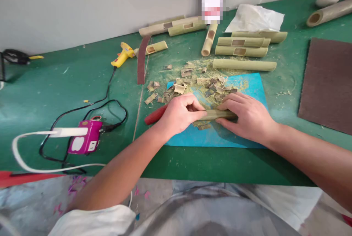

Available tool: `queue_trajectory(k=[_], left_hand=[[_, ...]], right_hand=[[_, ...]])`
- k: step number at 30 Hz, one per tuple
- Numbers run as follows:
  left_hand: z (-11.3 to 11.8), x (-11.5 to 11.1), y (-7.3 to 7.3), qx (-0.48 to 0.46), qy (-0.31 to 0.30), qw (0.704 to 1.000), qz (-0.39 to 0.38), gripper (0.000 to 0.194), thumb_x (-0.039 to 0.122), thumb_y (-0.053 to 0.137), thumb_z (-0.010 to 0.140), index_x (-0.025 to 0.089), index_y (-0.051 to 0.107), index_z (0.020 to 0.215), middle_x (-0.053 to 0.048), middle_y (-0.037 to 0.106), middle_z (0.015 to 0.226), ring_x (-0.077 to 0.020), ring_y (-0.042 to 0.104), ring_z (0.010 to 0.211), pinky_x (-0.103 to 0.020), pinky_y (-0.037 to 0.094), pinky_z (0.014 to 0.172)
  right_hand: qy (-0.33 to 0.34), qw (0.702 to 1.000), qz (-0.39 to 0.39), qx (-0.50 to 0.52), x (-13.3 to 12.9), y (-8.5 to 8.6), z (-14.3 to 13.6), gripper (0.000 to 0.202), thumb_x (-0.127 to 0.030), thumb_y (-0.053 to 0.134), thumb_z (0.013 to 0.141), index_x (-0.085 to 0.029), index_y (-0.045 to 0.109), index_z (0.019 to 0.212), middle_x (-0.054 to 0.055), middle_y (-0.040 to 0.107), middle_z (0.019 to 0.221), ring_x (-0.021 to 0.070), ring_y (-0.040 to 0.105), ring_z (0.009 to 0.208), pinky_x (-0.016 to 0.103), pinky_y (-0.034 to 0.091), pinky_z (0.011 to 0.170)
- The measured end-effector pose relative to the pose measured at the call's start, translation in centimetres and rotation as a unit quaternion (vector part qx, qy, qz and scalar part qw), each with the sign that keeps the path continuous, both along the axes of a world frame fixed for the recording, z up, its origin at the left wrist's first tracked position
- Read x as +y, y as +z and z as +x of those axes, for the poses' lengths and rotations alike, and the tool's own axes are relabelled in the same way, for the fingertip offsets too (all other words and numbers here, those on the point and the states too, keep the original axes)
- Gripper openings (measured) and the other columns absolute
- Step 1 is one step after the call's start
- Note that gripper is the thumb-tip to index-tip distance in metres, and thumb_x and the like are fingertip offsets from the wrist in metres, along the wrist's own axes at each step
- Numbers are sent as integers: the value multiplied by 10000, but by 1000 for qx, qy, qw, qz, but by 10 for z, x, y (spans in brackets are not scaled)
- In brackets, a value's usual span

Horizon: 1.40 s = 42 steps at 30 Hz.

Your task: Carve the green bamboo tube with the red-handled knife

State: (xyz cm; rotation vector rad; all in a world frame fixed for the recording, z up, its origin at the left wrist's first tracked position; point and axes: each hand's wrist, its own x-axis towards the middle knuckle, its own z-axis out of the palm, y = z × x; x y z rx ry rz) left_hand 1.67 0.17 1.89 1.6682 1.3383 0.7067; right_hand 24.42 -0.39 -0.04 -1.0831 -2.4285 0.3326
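A bamboo tube point(216, 114) lies crosswise over the blue sheet point(242, 139). My left hand point(184, 114) pinches its left end between thumb and fingers. Around its right end my right hand point(244, 115) is closed, with the thumb on the near side. Beneath my left hand a red handle point(155, 115) sticks out to the left; the rest of that tool is hidden. Just beyond my hands, bamboo chips point(180, 88) and pale dust are scattered over the sheet and the green table point(170, 164).
Bamboo tubes point(242, 51), several with square cutouts, lie at the back. At left are a yellow glue gun point(123, 55), a sandpaper strip point(143, 60) and a purple power adapter point(85, 137) with trailing cords. A brown sheet point(327, 85) lies right; white tissue point(255, 18) covers some tubes.
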Motion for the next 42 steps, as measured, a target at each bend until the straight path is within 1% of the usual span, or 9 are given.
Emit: queue_trajectory(k=[4, 11, 15, 20, 23, 28, 33, 39, 42], left_hand=[[2, 1, 1, -7, -11, 1000, 8, 122, 166, 767, 746, 161, 683, 658, 13, 617, 706, -102, 560, 645, -225, 427, 588], [-14, 2, 4, 19, 6, 1000, -24, 85, 239, 778, 761, 169, 748, 723, -20, 718, 766, -143, 633, 713, -255, 466, 639], [-9, 0, 1, 21, 9, 1000, -3, 112, 208, 778, 755, 164, 709, 679, -1, 673, 710, -123, 591, 660, -243, 435, 596], [0, 0, -7, -22, 11, 998, 58, 176, 139, 761, 757, 159, 639, 632, 27, 592, 696, -92, 541, 646, -226, 414, 603], [-1, 0, -5, -26, -3, 997, 72, 162, 126, 746, 774, 163, 652, 647, 26, 589, 719, -93, 543, 664, -229, 414, 618], [-6, 1, 0, 17, -3, 998, 56, 179, 107, 743, 760, 154, 645, 618, 23, 597, 698, -95, 539, 652, -235, 402, 614], [-1, 2, -4, -7, -1, 999, 50, 171, 120, 735, 758, 157, 632, 627, 25, 606, 691, -101, 552, 653, -237, 410, 610], [-6, 3, 2, 34, -19, 999, 36, 122, 142, 737, 767, 160, 690, 656, 12, 633, 706, -106, 556, 647, -246, 405, 605], [-3, 4, 1, 24, -19, 999, 39, 129, 125, 739, 759, 159, 681, 649, 14, 630, 701, -104, 559, 647, -241, 406, 600]], right_hand=[[3, 1000, 3, 5, 2, -3, 1, 191, -343, 656, 882, -162, 682, 937, 88, 695, 905, 255, 611, 848, 392, 504, 749], [4, 1000, -11, 17, 4, -2, 3, 195, -347, 681, 869, -164, 685, 937, 90, 705, 921, 254, 629, 857, 384, 512, 750], [8, 1000, -4, 13, 3, -1, 2, 186, -333, 670, 877, -162, 685, 949, 90, 706, 920, 253, 628, 853, 378, 511, 746], [7, 1000, 3, 4, 3, -1, 3, 184, -342, 655, 891, -170, 683, 947, 85, 702, 908, 252, 630, 845, 376, 517, 742], [3, 1000, 0, 9, 3, -2, 3, 187, -339, 659, 890, -161, 685, 942, 90, 704, 916, 253, 639, 852, 377, 524, 746], [2, 1000, -6, 14, 4, -2, 2, 202, -347, 677, 876, -156, 693, 941, 95, 708, 918, 260, 645, 868, 386, 531, 754], [-2, 1000, -12, 12, 5, -2, 2, 203, -350, 678, 872, -157, 694, 933, 88, 703, 902, 258, 643, 860, 378, 522, 735], [1, 999, -29, 16, 5, -2, 3, 201, -358, 682, 869, -172, 690, 944, 84, 711, 934, 256, 642, 880, 379, 522, 761], [10, 999, -27, 15, 6, -1, 3, 198, -363, 663, 879, -174, 689, 934, 84, 706, 915, 256, 637, 862, 386, 519, 751]])
